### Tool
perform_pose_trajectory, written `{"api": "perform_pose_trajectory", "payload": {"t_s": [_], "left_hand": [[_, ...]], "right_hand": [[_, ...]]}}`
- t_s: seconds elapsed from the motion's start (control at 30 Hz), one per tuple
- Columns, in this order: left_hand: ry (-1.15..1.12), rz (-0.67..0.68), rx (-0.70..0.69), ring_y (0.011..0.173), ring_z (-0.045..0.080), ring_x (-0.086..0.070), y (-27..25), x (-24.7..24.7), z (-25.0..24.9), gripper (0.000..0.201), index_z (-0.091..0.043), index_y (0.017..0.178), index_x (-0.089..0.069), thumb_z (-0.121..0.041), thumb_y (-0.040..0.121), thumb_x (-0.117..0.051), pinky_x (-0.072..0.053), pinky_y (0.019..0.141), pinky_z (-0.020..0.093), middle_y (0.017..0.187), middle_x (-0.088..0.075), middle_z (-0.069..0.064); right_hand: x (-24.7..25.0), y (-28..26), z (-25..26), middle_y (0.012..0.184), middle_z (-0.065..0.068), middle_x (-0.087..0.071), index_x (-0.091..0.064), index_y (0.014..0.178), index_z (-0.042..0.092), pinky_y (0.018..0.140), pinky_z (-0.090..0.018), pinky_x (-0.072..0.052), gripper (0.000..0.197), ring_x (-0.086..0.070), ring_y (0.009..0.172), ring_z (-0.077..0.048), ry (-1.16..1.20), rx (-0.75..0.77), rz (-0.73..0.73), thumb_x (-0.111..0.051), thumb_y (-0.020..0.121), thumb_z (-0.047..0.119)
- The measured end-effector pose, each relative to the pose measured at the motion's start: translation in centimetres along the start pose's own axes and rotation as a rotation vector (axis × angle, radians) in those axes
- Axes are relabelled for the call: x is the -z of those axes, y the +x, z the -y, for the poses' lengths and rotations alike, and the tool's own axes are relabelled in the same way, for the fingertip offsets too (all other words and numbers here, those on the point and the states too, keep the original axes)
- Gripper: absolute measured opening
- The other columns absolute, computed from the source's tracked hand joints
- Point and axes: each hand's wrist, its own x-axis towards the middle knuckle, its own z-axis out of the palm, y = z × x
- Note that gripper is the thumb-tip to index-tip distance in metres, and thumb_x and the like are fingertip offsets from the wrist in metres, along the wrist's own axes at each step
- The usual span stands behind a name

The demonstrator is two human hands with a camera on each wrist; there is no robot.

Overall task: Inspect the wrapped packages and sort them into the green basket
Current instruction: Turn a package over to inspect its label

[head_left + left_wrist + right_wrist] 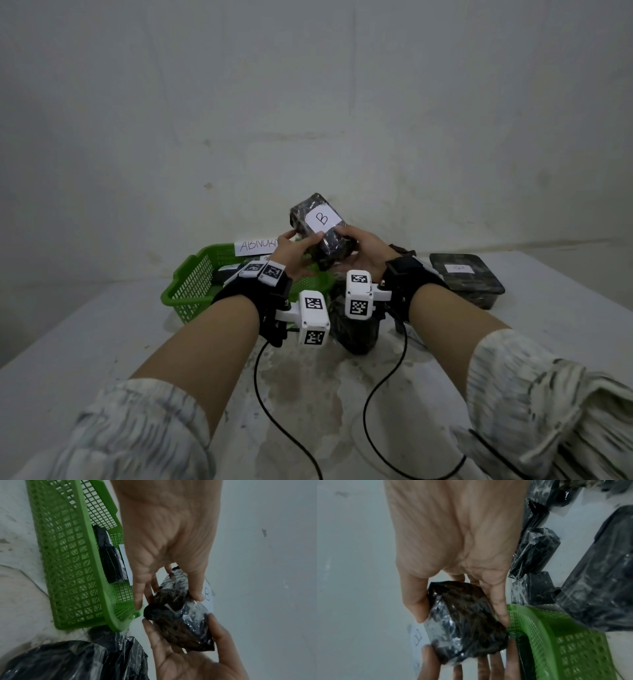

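A dark package wrapped in clear film (329, 240), bearing a white label marked "B" (322, 218), is held tilted in the air above the right end of the green basket (191, 291). My left hand (299, 248) grips its left side, thumb on top and fingers below. My right hand (358, 248) cups it from the right, thumb by the label. The left wrist view shows the package (181, 616) between both hands. One wrapped package (111, 561) lies inside the basket (68, 561). The right wrist view shows the package (465, 622) beside the basket rim (530, 615).
A paper sign reading "ABNORM..." (257, 245) stands behind the basket. A large flat wrapped package with a label (466, 279) lies at the right of the white table (102, 335). Another wrapped package (356, 330) sits below my wrists. A wall stands close behind.
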Motion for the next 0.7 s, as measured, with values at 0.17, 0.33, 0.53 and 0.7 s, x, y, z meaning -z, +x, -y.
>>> {"api": "perform_pose_trajectory", "payload": {"t_s": [0.17,0.33,0.53,0.7], "left_hand": [[0.027,0.061,-0.037,0.086,0.029,-0.062,0.1,0.5,-0.5,0.057,-0.021,0.140,-0.036,-0.009,0.090,-0.060,-0.055,0.054,0.032,0.129,-0.055,0.022],[-0.042,0.062,-0.059,0.080,0.024,-0.063,-0.2,0.5,-0.3,0.055,-0.019,0.140,-0.035,-0.012,0.091,-0.059,-0.056,0.049,0.029,0.111,-0.062,0.017],[0.094,0.073,-0.089,0.075,0.023,-0.062,-0.2,1.4,-0.6,0.060,-0.022,0.140,-0.028,-0.012,0.091,-0.060,-0.052,0.044,0.025,0.129,-0.053,0.024],[0.044,0.111,-0.039,0.079,0.026,-0.063,-0.7,1.9,-0.6,0.059,-0.020,0.140,-0.032,-0.006,0.090,-0.059,-0.057,0.049,0.031,0.125,-0.055,0.023]], "right_hand": [[0.2,0.2,-0.8,0.114,-0.013,-0.063,-0.061,0.110,0.011,0.096,-0.040,-0.049,0.022,-0.060,0.104,-0.028,-0.228,-0.005,0.090,-0.064,0.088,0.016],[-0.8,0.8,-1.4,0.122,-0.017,-0.064,-0.060,0.120,0.006,0.092,-0.041,-0.054,0.038,-0.062,0.110,-0.030,-0.249,0.073,0.088,-0.069,0.083,0.007],[-1.1,0.6,-1.3,0.107,-0.009,-0.067,-0.059,0.114,0.014,0.087,-0.041,-0.050,0.032,-0.065,0.092,-0.027,-0.373,0.054,0.105,-0.068,0.085,0.023],[-0.6,0.4,-0.8,0.089,-0.003,-0.063,-0.062,0.097,0.015,0.067,-0.026,-0.048,0.010,-0.060,0.078,-0.017,-0.294,0.032,0.075,-0.061,0.089,0.021]]}}
